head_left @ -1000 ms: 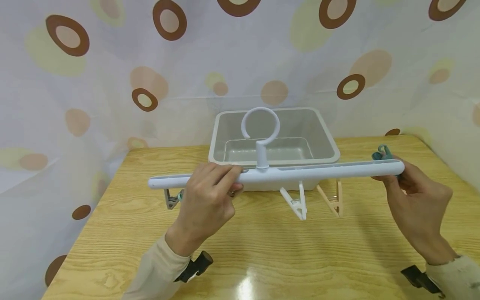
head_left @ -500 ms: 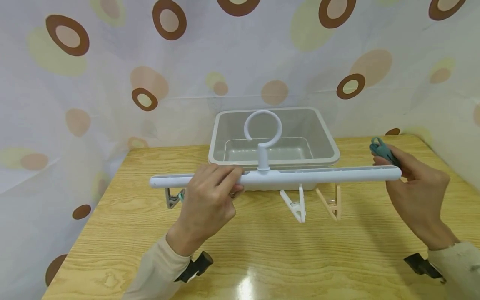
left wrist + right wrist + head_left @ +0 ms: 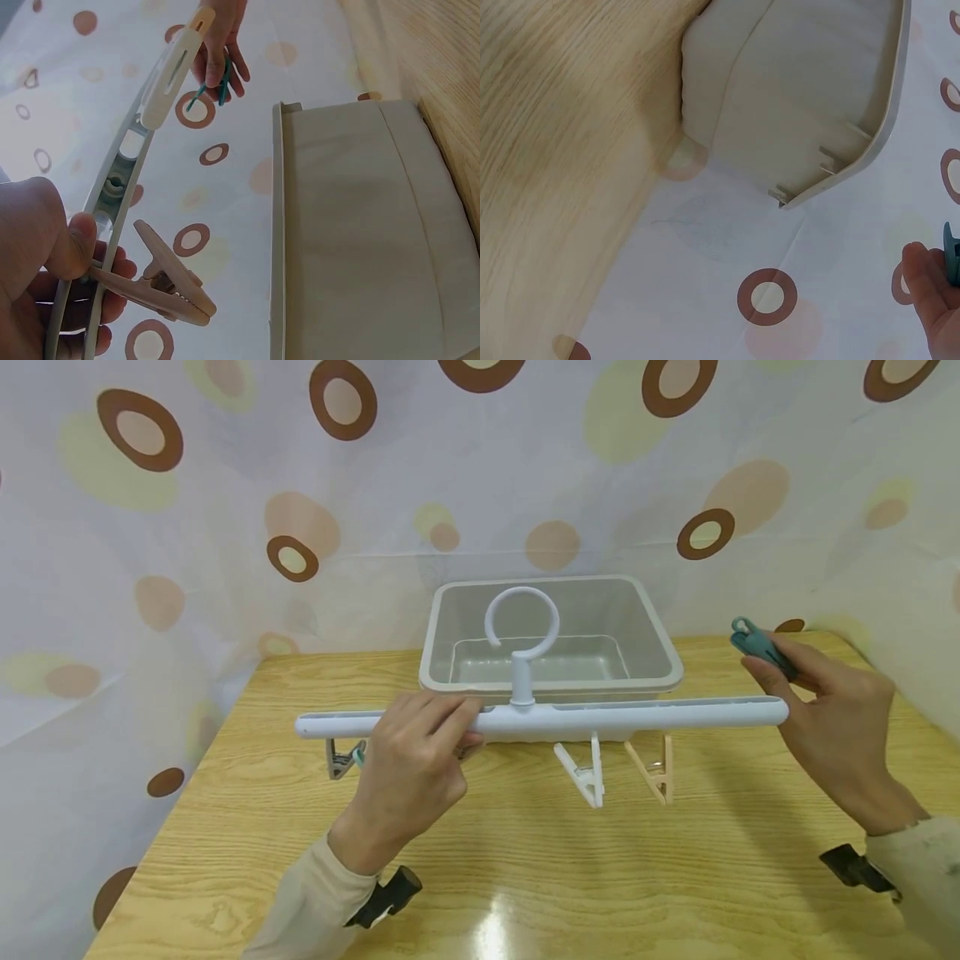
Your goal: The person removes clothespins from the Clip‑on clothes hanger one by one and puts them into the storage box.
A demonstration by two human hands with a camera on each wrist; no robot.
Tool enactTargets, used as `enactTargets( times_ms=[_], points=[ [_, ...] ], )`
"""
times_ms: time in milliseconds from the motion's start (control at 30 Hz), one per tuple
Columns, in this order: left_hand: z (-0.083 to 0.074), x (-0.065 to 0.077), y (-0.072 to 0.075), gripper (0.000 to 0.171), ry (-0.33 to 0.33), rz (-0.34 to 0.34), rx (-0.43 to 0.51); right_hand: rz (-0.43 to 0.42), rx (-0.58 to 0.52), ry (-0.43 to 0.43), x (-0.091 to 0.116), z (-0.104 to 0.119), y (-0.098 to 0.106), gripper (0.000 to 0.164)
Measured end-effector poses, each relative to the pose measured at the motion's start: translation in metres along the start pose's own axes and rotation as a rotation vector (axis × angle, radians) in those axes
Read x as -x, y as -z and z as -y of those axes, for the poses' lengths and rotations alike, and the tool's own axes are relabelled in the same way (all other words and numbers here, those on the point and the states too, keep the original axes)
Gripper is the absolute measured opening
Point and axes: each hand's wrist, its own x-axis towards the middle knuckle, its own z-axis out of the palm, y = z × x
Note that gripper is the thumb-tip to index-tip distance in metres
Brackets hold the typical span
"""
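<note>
A pale blue hanger bar [image 3: 637, 716] with a round hook [image 3: 557, 618] is held level above the table. My left hand [image 3: 412, 768] grips it left of the hook. Under the bar hang a grey clip [image 3: 337, 760], a white clip [image 3: 591, 777] and a beige clip [image 3: 660, 772]. In the left wrist view, a pinkish clip [image 3: 180, 289] hangs right beside my left fingers; the hand mostly covers it in the head view. My right hand [image 3: 843, 718] pinches a teal clip [image 3: 761, 647] beyond the bar's right end; in the right wrist view only part of that clip [image 3: 954, 255] shows.
A grey plastic bin [image 3: 551, 685] stands on the wooden table [image 3: 510, 860] behind the hanger, against a spotted cloth backdrop [image 3: 225, 593]. The bar passes in front of the bin's near rim in the head view.
The teal clip in my right hand has come away from the bar's right end, moving up and slightly left. The bar's right end has dipped a little; my left hand keeps its grip.
</note>
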Motion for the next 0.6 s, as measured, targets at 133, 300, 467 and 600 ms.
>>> enactTargets(
  times_ms=[133, 300, 467, 600],
  points=[
    [0.0, 0.0, 0.0, 0.013, -0.007, 0.001, 0.0, 0.026, 0.058, 0.011, -0.004, -0.004, 0.001, 0.031],
    [-0.001, -0.001, -0.001, 0.014, -0.019, 0.0, -0.003, 0.046, 0.105, 0.018, -0.008, -0.008, 0.003, 0.033],
    [-0.001, 0.0, -0.002, 0.013, -0.017, -0.002, -0.007, 0.075, 0.118, 0.049, -0.014, -0.009, 0.003, 0.031],
    [-0.001, 0.001, -0.002, 0.012, -0.016, -0.004, -0.007, 0.099, 0.103, 0.068, -0.019, -0.01, 0.003, 0.033]
  ],
)
